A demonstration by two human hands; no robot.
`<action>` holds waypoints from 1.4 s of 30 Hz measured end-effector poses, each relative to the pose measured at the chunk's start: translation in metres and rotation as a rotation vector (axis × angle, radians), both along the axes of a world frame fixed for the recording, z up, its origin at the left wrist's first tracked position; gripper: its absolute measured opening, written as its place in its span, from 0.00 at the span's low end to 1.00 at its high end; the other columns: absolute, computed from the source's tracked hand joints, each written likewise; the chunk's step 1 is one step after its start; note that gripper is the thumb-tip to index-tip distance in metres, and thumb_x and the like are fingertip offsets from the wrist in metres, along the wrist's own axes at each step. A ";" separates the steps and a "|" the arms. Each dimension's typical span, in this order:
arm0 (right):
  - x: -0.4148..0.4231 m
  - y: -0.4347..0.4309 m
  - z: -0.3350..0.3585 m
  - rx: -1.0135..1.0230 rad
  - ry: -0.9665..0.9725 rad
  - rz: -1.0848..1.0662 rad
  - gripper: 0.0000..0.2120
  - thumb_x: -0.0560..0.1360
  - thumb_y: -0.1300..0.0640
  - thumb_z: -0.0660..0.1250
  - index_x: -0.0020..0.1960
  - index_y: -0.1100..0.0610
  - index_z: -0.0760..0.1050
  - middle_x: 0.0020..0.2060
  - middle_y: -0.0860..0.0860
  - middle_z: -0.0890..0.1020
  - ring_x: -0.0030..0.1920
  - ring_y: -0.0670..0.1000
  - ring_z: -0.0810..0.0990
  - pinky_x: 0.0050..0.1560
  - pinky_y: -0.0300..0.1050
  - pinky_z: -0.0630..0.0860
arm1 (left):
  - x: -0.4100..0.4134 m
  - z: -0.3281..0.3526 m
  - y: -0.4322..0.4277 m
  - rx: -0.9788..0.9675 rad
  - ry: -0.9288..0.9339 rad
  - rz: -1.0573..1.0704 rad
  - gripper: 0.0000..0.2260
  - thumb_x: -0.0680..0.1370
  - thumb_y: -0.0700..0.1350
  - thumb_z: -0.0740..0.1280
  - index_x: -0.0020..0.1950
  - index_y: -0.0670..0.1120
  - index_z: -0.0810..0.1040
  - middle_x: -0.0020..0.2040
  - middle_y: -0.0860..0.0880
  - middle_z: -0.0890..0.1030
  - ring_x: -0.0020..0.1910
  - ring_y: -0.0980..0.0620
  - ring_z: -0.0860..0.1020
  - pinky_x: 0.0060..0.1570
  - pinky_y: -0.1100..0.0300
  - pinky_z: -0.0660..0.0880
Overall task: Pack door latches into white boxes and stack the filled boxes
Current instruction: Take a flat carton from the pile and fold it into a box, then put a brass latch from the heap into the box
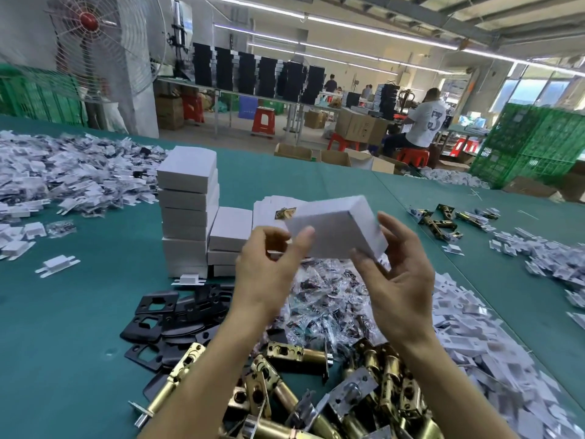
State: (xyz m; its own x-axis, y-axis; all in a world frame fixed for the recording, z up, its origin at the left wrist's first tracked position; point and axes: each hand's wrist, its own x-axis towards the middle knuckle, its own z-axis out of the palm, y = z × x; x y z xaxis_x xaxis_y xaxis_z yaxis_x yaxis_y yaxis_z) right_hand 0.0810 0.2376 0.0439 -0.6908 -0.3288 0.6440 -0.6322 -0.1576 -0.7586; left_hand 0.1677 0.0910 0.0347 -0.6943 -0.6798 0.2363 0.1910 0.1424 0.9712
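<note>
Item in hand: one closed white box, held tilted in the air above the green surface, in front of the stacks. Left hand: thumb pressed to the box's near left edge, fingers curled behind it, pinching. Right hand: thumb at the box's near lower corner, fingers up against its right end, gripping. Tall stack of white boxes: upright on the surface, left of the held box. Short stack of white boxes: touching the tall stack on its right side, partly hidden by the left hand. Single brass latch: lying on a pile of flat white card just behind the held box. Black strike plates: loose heap on the surface, below the stacks and left of the left forearm. Brass door latches: jumbled heap at the near edge, under both forearms. Clear bags of screws: heap between the latches and the stacks. White card inserts: broad spread to the right of the right arm. A further heap of inserts and bags lies at far left. A few more latches lie at the right, well apart from the box.
</note>
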 end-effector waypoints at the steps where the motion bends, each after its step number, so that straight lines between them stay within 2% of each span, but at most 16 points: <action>1: 0.002 -0.001 -0.001 0.002 0.025 0.027 0.27 0.73 0.67 0.72 0.65 0.45 0.70 0.61 0.55 0.77 0.61 0.52 0.79 0.54 0.48 0.82 | -0.001 0.002 -0.002 0.229 -0.093 -0.160 0.33 0.65 0.73 0.67 0.59 0.51 0.73 0.54 0.46 0.81 0.49 0.49 0.84 0.40 0.62 0.80; 5: 0.009 -0.008 -0.007 0.189 0.220 0.122 0.26 0.69 0.68 0.72 0.61 0.46 0.75 0.57 0.50 0.77 0.59 0.55 0.79 0.53 0.54 0.81 | 0.000 0.001 -0.005 0.753 -0.060 -0.645 0.38 0.70 0.72 0.64 0.70 0.48 0.74 0.63 0.38 0.80 0.59 0.37 0.81 0.56 0.36 0.78; 7: 0.012 -0.010 -0.011 0.309 0.302 0.165 0.26 0.67 0.70 0.71 0.59 0.47 0.77 0.57 0.48 0.76 0.61 0.50 0.77 0.56 0.50 0.80 | 0.000 0.000 -0.005 0.922 0.044 -0.681 0.38 0.70 0.69 0.67 0.70 0.44 0.75 0.60 0.38 0.81 0.54 0.39 0.82 0.54 0.38 0.79; 9: 0.014 -0.011 -0.013 0.435 0.284 0.229 0.24 0.69 0.65 0.74 0.59 0.45 0.76 0.58 0.46 0.75 0.62 0.45 0.75 0.57 0.38 0.78 | 0.000 0.000 -0.006 1.026 0.113 -0.641 0.34 0.70 0.63 0.71 0.68 0.42 0.76 0.51 0.38 0.82 0.45 0.40 0.83 0.44 0.43 0.81; 12: 0.014 -0.010 -0.009 0.556 0.205 0.242 0.17 0.72 0.48 0.74 0.59 0.42 0.74 0.60 0.43 0.73 0.62 0.39 0.72 0.53 0.28 0.75 | -0.002 -0.003 -0.008 0.968 0.099 -0.562 0.29 0.70 0.56 0.72 0.66 0.42 0.76 0.47 0.39 0.83 0.45 0.41 0.83 0.46 0.40 0.82; 13: 0.013 -0.010 -0.007 0.582 0.206 0.215 0.18 0.72 0.43 0.73 0.59 0.41 0.74 0.61 0.41 0.73 0.63 0.38 0.71 0.54 0.29 0.74 | -0.002 -0.005 -0.008 0.943 0.078 -0.565 0.27 0.69 0.55 0.72 0.65 0.42 0.78 0.48 0.39 0.83 0.46 0.41 0.83 0.50 0.38 0.81; 15: 0.011 -0.009 -0.007 0.624 0.236 0.169 0.22 0.71 0.37 0.70 0.63 0.37 0.74 0.64 0.38 0.71 0.66 0.37 0.69 0.62 0.34 0.71 | -0.001 -0.008 -0.010 0.908 0.041 -0.594 0.23 0.69 0.54 0.74 0.59 0.42 0.83 0.48 0.40 0.84 0.45 0.41 0.84 0.43 0.41 0.83; 17: 0.013 -0.007 -0.009 0.658 0.261 0.176 0.24 0.71 0.38 0.71 0.66 0.35 0.72 0.69 0.37 0.68 0.69 0.34 0.65 0.65 0.33 0.67 | 0.000 -0.010 -0.012 0.877 0.007 -0.599 0.21 0.68 0.53 0.74 0.57 0.43 0.85 0.47 0.40 0.84 0.43 0.42 0.84 0.38 0.46 0.82; 20: 0.015 -0.008 -0.013 0.611 0.188 0.245 0.21 0.75 0.47 0.72 0.66 0.37 0.74 0.70 0.38 0.68 0.68 0.31 0.65 0.55 0.23 0.70 | -0.002 -0.011 -0.013 0.797 0.003 -0.587 0.23 0.68 0.50 0.71 0.61 0.43 0.81 0.48 0.41 0.84 0.45 0.42 0.83 0.52 0.38 0.80; 24: 0.016 -0.013 -0.012 0.380 -0.007 0.218 0.17 0.76 0.59 0.72 0.61 0.42 0.78 0.63 0.42 0.74 0.60 0.40 0.77 0.52 0.38 0.78 | -0.001 -0.008 -0.009 0.642 0.030 -0.544 0.24 0.69 0.47 0.71 0.65 0.44 0.78 0.53 0.39 0.85 0.46 0.40 0.85 0.39 0.46 0.82; 27: 0.014 -0.012 -0.010 0.315 -0.191 0.137 0.25 0.74 0.55 0.74 0.68 0.44 0.71 0.59 0.43 0.77 0.52 0.43 0.80 0.47 0.40 0.80 | 0.003 -0.007 -0.009 0.536 0.040 -0.577 0.27 0.66 0.50 0.72 0.64 0.46 0.77 0.54 0.38 0.84 0.47 0.40 0.84 0.39 0.43 0.81; 30: 0.009 -0.010 -0.006 0.312 -0.403 0.277 0.19 0.74 0.52 0.71 0.64 0.48 0.75 0.55 0.45 0.83 0.52 0.45 0.83 0.48 0.40 0.81 | 0.004 -0.006 -0.007 0.378 -0.030 -0.530 0.21 0.66 0.51 0.73 0.58 0.48 0.80 0.47 0.42 0.84 0.40 0.43 0.84 0.32 0.48 0.80; 33: 0.006 -0.007 -0.005 0.290 -0.402 0.307 0.13 0.75 0.60 0.71 0.58 0.51 0.78 0.50 0.43 0.85 0.43 0.41 0.84 0.40 0.33 0.77 | 0.002 -0.009 -0.006 0.267 -0.043 -0.460 0.12 0.68 0.50 0.75 0.51 0.54 0.83 0.43 0.46 0.85 0.39 0.44 0.85 0.31 0.50 0.80; 36: 0.003 -0.004 -0.008 0.313 -0.360 0.293 0.12 0.75 0.62 0.71 0.58 0.54 0.79 0.48 0.45 0.86 0.40 0.41 0.83 0.38 0.33 0.77 | 0.000 -0.014 -0.009 0.252 -0.030 -0.437 0.11 0.67 0.50 0.78 0.47 0.59 0.84 0.42 0.50 0.85 0.40 0.45 0.85 0.31 0.49 0.81; 40: -0.019 0.004 0.000 0.543 -0.274 0.230 0.20 0.72 0.46 0.71 0.61 0.52 0.78 0.48 0.47 0.85 0.44 0.41 0.84 0.42 0.34 0.77 | -0.001 -0.018 -0.011 0.238 -0.033 -0.444 0.10 0.68 0.51 0.77 0.48 0.60 0.84 0.43 0.52 0.85 0.42 0.47 0.85 0.32 0.50 0.81; 42: -0.042 0.016 -0.002 0.596 -0.212 -0.027 0.19 0.74 0.45 0.68 0.61 0.54 0.78 0.50 0.49 0.84 0.43 0.40 0.81 0.44 0.34 0.76 | -0.001 -0.020 -0.013 0.222 -0.029 -0.417 0.14 0.67 0.51 0.78 0.51 0.55 0.83 0.44 0.51 0.85 0.43 0.47 0.85 0.35 0.49 0.82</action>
State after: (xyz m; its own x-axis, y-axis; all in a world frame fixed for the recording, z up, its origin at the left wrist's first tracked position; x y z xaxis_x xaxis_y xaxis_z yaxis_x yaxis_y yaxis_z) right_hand 0.0388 0.2533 0.0424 -0.7963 -0.5695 0.2040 -0.4566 0.3447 -0.8202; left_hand 0.1662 0.0784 0.0144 -0.9228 -0.3737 0.0933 0.1605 -0.1528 0.9751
